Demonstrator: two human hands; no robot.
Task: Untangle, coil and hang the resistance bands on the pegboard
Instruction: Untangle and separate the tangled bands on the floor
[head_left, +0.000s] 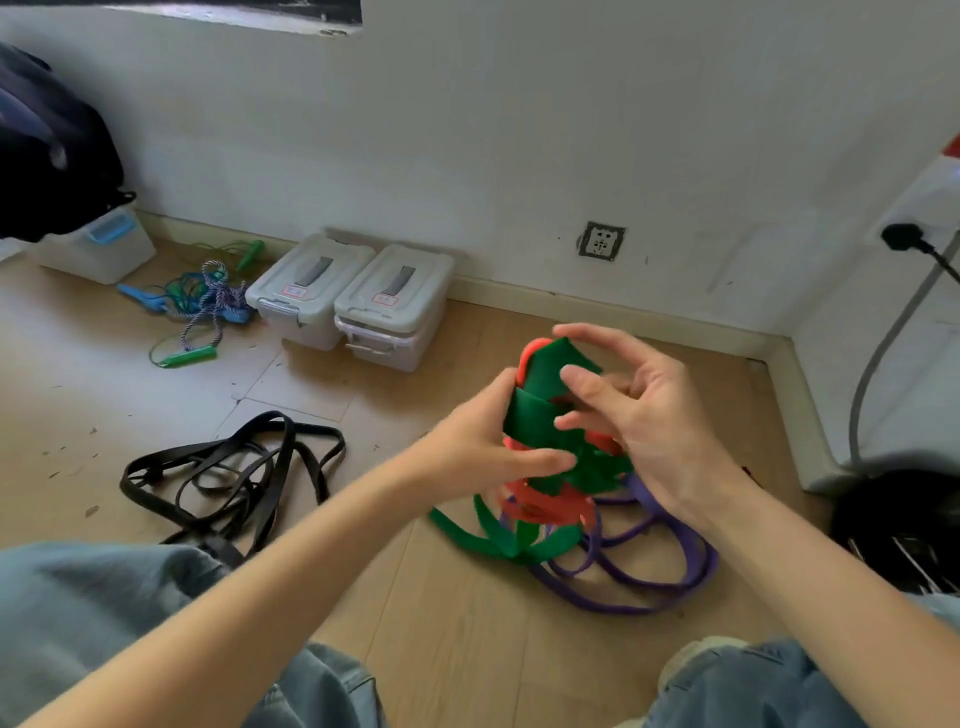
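Between both hands, the left hand (483, 441) and right hand (639, 410) grip the green band (540, 405); tugging could tighten its knot with the red band (550, 506).

A wide green band (540, 410) is lifted right of the frame's centre, folded over itself and knotted with a red band (550, 506) that shows at its top edge and below it. Their lower loops trail onto the floor, tangled with a purple band (670, 569) lying in curls at lower right. A black band (228, 473) sprawls in loose loops at centre left.
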